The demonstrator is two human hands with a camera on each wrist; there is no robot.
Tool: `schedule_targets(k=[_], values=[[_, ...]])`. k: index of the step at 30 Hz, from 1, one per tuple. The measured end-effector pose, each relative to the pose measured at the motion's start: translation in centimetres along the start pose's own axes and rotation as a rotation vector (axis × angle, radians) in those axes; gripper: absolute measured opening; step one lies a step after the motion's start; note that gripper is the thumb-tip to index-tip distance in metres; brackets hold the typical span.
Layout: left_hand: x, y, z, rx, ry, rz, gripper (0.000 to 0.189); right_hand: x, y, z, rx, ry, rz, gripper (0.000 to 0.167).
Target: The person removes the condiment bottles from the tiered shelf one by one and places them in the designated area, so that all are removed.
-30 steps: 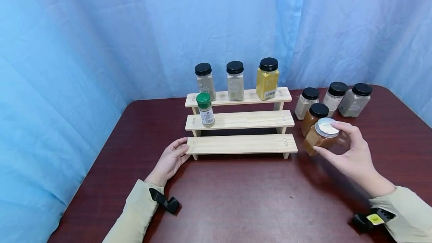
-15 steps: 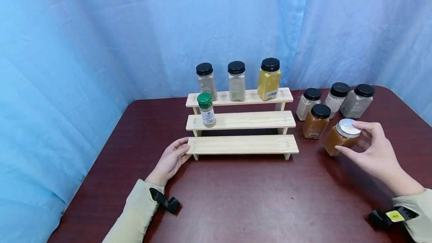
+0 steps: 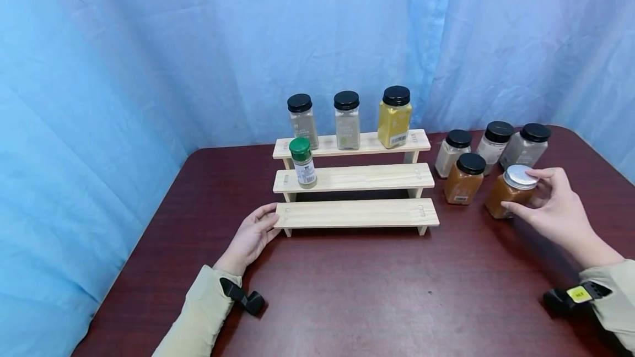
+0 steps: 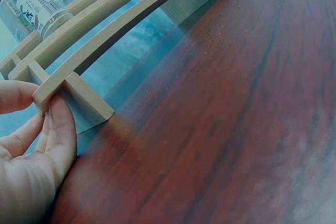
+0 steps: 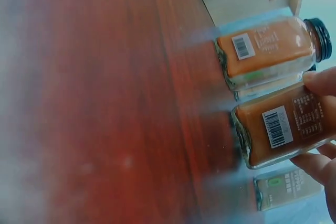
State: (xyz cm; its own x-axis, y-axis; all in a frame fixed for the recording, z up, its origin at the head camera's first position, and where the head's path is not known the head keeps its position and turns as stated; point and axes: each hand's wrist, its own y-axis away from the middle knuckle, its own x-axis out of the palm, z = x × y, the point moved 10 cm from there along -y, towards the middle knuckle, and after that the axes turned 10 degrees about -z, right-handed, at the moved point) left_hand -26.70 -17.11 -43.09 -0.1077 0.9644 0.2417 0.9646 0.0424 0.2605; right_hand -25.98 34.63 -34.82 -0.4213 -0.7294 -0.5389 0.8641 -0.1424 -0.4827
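My right hand (image 3: 563, 211) grips a square spice jar (image 3: 507, 196) of brown powder with a silver lid, thumb on one side and fingers on the other. In the right wrist view this jar (image 5: 278, 125) is nearly upright, low over the table or on it; I cannot tell which. Just left of it stands a similar brown jar (image 3: 463, 183) with a black lid. With my left hand (image 3: 250, 236) I pinch the left end of the lowest step of a three-step wooden rack (image 3: 357, 212); the left wrist view shows the thumb above and fingers (image 4: 62, 129) underneath.
On the rack's top step stand a black pepper jar (image 3: 303, 124), a pale grey jar (image 3: 348, 125) and a yellow jar (image 3: 394, 122). A green-capped bottle (image 3: 305, 167) is on the middle step. Black-lidded jars (image 3: 450, 156) stand at the back right. Blue curtains (image 3: 278, 43) border the table (image 3: 347, 291).
The silver-lidded jar moved right in my right hand, away from the black-lidded brown jar, then slightly back toward the other jars. My left hand stayed on the rack.
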Motion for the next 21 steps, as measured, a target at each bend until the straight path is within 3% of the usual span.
schedule_targets(k=[11,21], values=[[-0.1,-0.1,0.1,-0.001,-0.002,-0.001,0.047,0.4,-1.9,-0.9,0.021,0.052,-0.031,0.073],[0.1,0.0,0.0,0.001,0.001,0.007,0.048,0.9,-2.6,-0.9,0.02,0.088,-0.004,0.07]])
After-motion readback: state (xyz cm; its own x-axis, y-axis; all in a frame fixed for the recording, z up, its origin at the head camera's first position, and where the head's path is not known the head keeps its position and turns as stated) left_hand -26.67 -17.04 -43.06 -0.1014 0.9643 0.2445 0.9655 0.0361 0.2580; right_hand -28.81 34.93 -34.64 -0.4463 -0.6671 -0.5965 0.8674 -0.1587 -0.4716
